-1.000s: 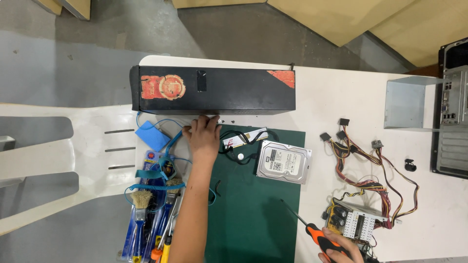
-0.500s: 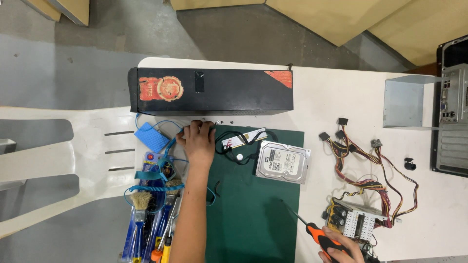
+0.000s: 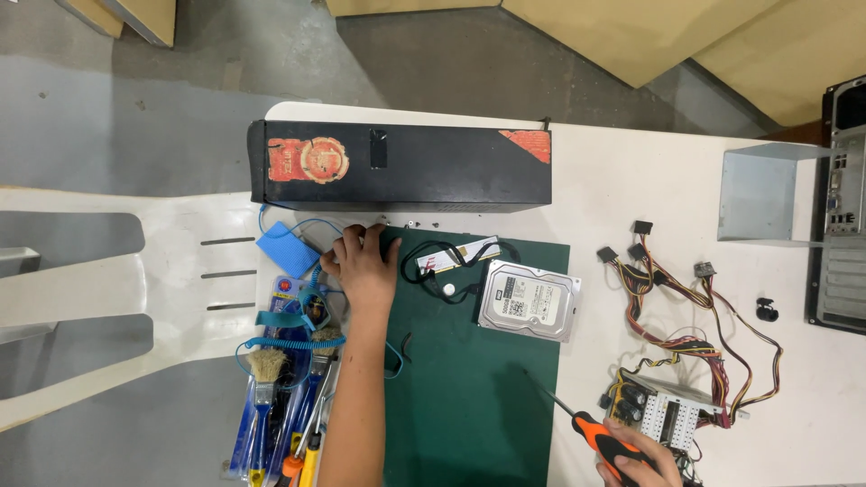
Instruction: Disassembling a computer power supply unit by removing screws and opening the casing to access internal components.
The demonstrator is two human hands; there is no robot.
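Orange-handled screwdriver point(image 3: 588, 431) in right hand point(image 3: 642, 462), tip up-left.

The left hand point(image 3: 363, 269) has drawn back from the black computer case point(image 3: 401, 166) toward the green mat point(image 3: 469, 397).

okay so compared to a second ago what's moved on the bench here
The left hand drew back from the black computer case toward the person and now rests at the green mat's top left corner. The right hand keeps its grip on the orange-handled screwdriver, barely shifted. The hard drive, the cable bundle and the case lie as before.
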